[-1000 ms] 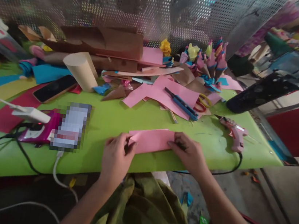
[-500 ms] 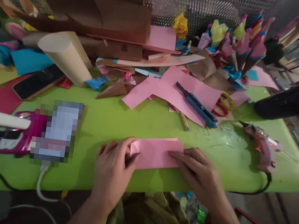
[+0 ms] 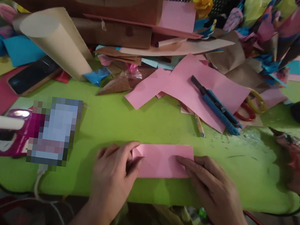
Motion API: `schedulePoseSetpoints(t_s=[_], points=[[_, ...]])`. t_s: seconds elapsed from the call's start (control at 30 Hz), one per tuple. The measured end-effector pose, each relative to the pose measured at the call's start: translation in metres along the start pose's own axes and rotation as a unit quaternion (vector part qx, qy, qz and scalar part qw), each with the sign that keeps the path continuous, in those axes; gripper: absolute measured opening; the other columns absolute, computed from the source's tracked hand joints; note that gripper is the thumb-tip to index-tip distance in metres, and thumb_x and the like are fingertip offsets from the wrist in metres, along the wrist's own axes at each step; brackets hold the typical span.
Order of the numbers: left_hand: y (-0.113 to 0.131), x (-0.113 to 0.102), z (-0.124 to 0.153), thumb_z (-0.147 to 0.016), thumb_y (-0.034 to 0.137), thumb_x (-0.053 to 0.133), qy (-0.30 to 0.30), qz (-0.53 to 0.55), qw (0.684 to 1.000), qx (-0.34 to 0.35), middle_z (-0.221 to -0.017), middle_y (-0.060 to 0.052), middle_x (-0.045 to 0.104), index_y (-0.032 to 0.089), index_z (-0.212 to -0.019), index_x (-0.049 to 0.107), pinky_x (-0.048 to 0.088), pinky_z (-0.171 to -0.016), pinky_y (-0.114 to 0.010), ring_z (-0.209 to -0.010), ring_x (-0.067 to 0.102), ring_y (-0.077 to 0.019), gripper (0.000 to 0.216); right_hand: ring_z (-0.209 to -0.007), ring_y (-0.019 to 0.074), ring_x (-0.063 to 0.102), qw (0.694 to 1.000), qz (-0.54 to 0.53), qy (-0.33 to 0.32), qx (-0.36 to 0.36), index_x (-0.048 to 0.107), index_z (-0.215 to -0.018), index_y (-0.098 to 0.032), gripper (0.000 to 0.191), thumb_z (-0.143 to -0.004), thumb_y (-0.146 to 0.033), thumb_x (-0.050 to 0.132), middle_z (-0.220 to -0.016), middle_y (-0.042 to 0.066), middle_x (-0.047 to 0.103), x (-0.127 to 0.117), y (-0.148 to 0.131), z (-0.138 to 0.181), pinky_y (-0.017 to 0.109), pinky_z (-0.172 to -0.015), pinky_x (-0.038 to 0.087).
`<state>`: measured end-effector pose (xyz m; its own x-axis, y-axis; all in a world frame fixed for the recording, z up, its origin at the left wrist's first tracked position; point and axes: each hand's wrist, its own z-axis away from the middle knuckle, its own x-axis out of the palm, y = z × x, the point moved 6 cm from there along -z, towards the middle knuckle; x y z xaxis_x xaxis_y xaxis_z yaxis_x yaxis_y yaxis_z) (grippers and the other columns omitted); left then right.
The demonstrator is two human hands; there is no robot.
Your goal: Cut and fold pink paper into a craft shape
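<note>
A folded strip of pink paper (image 3: 161, 162) lies near the table's front edge, a small crease showing at its upper left corner. My left hand (image 3: 116, 170) is closed around the left end, thumb on top and fingers bent at the edge. At the right end, my right hand (image 3: 210, 179) has its fingertips on the paper's upper face and holds it there. Some of the right hand's fingers are hidden beneath the others.
Behind the strip lie larger pink sheets (image 3: 208, 87), a blue utility knife (image 3: 217, 108), scissors (image 3: 246, 112) and a pencil (image 3: 200, 126). A glue gun (image 3: 297, 157) is at right. At left are a charging phone (image 3: 56, 129) and a paper roll (image 3: 57, 41) on the green table (image 3: 105, 117).
The camera view has shifted closer to the table. The strip's layers, offset along the top edge earlier, now look lined up and flatter. Both hands keep their places on it.
</note>
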<state>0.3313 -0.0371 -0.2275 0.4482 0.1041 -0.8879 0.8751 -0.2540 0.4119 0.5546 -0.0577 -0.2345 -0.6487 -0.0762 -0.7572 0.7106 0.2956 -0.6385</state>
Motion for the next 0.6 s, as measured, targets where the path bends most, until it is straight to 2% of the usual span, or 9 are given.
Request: schedulePoseSetpoints(t_s=[0.27, 0.43, 0.6], points=[[0.0008, -0.0016, -0.0014, -0.094, 0.025, 0.06, -0.002, 0.003, 1.0, 0.019, -0.078, -0.002, 0.075, 0.025, -0.109, 0.062, 0.046, -0.071, -0.039, -0.073, 0.068, -0.0234, 0.016, -0.086, 0.0204, 0.065, 1.0, 0.006, 0.003, -0.009, 0.061, -0.136, -0.033, 0.043, -0.098, -0.014, 0.05, -0.101, 0.007, 0.067, 0.0013, -0.0011, 0.0019, 0.034, -0.069, 0.055], [-0.0015, 0.0003, -0.0008, -0.092, 0.025, 0.063, -0.017, 0.007, 0.999, 0.04, -0.085, -0.003, 0.077, 0.026, -0.106, 0.065, 0.047, -0.07, -0.039, -0.075, 0.068, -0.0236, 0.014, -0.082, 0.0215, 0.06, 0.999, 0.033, 0.016, -0.011, 0.065, -0.131, -0.031, 0.041, -0.096, -0.014, 0.052, -0.098, 0.007, 0.066, -0.0001, -0.0033, 0.0001, 0.036, -0.067, 0.052], [-0.0024, -0.0018, -0.0013, -0.095, 0.029, 0.058, 0.02, 0.015, 0.999, 0.045, -0.084, -0.004, 0.077, 0.024, -0.101, 0.065, 0.047, -0.068, -0.038, -0.074, 0.068, -0.0228, 0.01, -0.081, 0.0211, 0.058, 0.999, 0.04, 0.024, 0.002, 0.067, -0.128, -0.029, 0.038, -0.097, -0.013, 0.052, -0.095, 0.008, 0.066, -0.001, -0.0049, -0.0033, 0.036, -0.067, 0.05]])
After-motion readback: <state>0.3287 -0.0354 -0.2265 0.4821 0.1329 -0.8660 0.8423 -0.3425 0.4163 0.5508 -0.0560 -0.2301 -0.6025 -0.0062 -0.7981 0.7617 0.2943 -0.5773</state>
